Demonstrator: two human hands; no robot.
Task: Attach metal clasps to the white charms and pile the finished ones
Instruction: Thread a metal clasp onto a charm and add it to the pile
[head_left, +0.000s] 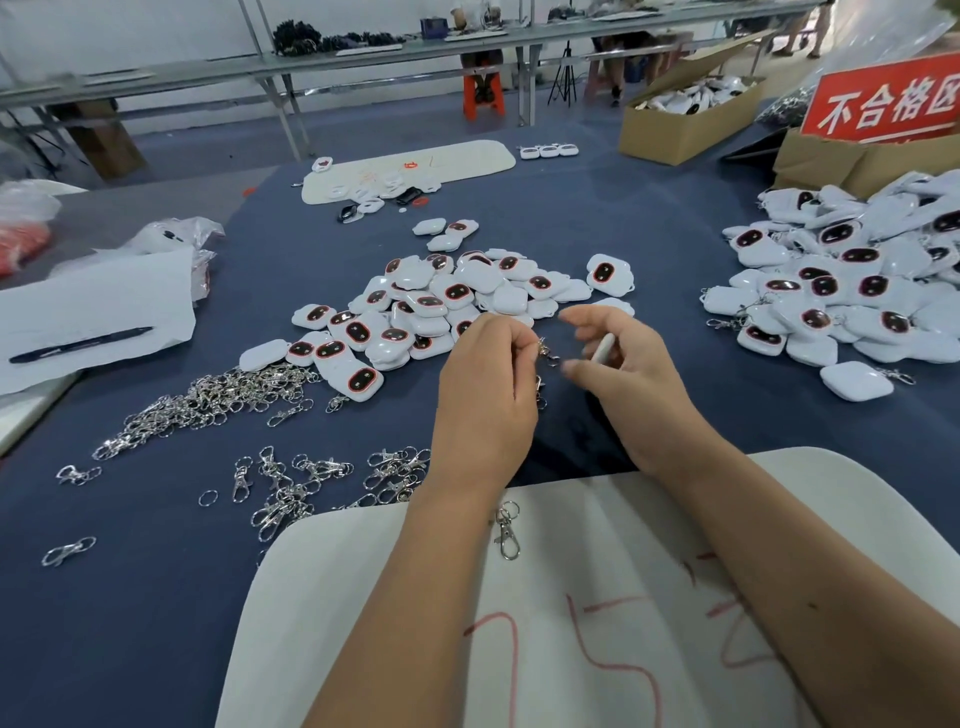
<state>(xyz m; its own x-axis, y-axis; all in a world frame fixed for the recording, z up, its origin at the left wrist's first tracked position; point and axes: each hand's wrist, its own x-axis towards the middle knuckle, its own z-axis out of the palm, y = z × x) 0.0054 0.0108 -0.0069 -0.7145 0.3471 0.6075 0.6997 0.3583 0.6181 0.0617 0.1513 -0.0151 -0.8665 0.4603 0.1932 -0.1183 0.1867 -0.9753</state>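
Two bare hands meet over blue table (156, 597), close together, likely for threading. Left hand (485, 384), fingers curled, pinches metal clasp (545, 349). Right hand (631, 382), palm inward, grips white charm (604, 349) edge-on beside clasp. Unclasped charms (426, 312) ahead; loose clasps (208, 400) left; finished pile (841, 291) right, within reach.

Glossy white plastic charms (441, 301), shiny metal clasps (208, 400), matt blue cloth (156, 597).
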